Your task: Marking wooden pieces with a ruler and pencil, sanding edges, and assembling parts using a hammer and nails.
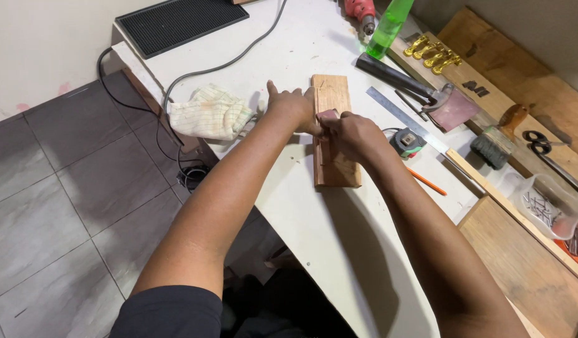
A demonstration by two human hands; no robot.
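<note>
Hands work a wooden block (pixel 335 134): left hand (pixel 293 107) pins its edge, right hand (pixel 351 134) grips a small pinkish piece (pixel 329 114), best pressed flat and steady.

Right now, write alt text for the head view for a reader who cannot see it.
Two bare hands meet over a wooden board on a white table: the left hand steadies its edge, the right hand presses a small pinkish piece onto it. A cloth, tape measure, ruler and hammer lie around.
</note>
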